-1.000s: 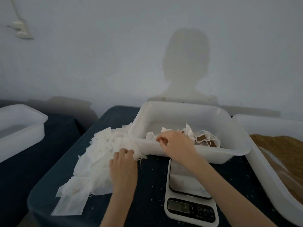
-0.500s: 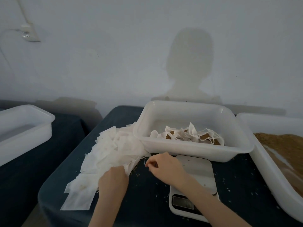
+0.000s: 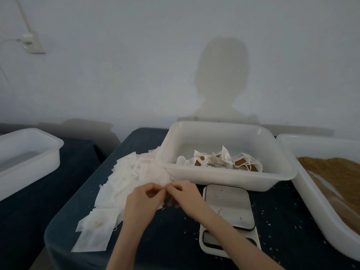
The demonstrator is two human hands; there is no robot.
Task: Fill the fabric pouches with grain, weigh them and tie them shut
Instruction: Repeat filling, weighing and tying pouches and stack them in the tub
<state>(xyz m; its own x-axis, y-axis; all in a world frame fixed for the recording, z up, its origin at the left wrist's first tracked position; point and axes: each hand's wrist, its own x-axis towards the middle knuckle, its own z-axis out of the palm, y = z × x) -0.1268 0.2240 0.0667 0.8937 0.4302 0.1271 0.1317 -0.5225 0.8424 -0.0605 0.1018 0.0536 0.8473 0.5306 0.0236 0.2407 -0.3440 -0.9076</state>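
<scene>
Left hand (image 3: 141, 201) and right hand (image 3: 185, 195) side by side, fingers (image 3: 171, 189) curled, pinching 1 empty pouch (image 3: 155, 179)

Small packing workshop: plain wall (image 3: 136, 55), dark table (image 3: 175, 240) w/ plastic tubs (image 3: 229, 178), scale (image 3: 228, 211), bulk grain (image 3: 339, 172).

Empty pouches (image 3: 124, 178): thin white cloth, matt, slightly sheer. Middle tub (image 3: 226, 176): white plastic, smooth, faint sheen. Left tub (image 3: 29, 164): translucent white plastic. Scale (image 3: 229, 217): white plastic body, glossy platform. Bench (image 3: 175, 230): dark matt cover. Grain (image 3: 339, 176): brown, coarse, dull. Wall (image 3: 136, 65): matt paint.
</scene>
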